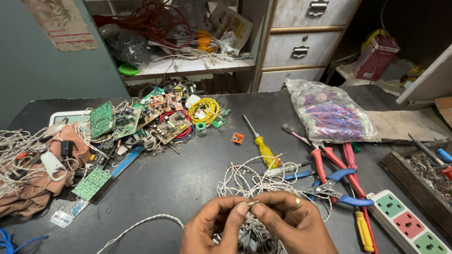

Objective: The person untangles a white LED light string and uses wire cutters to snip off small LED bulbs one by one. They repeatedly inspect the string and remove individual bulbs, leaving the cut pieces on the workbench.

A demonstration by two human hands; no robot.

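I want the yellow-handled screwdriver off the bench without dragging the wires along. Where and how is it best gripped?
Probably by the upper part of the yellow handle of the yellow-handled screwdriver, pinched from above across its width. It lies flat, its bare shaft pointing up-left over open bench, while the handle's lower end sits against the white wire tangle and the blue-handled pliers.

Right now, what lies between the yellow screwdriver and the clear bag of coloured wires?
In the head view, only bare dark tabletop separates the yellow screwdriver from the clear bag.
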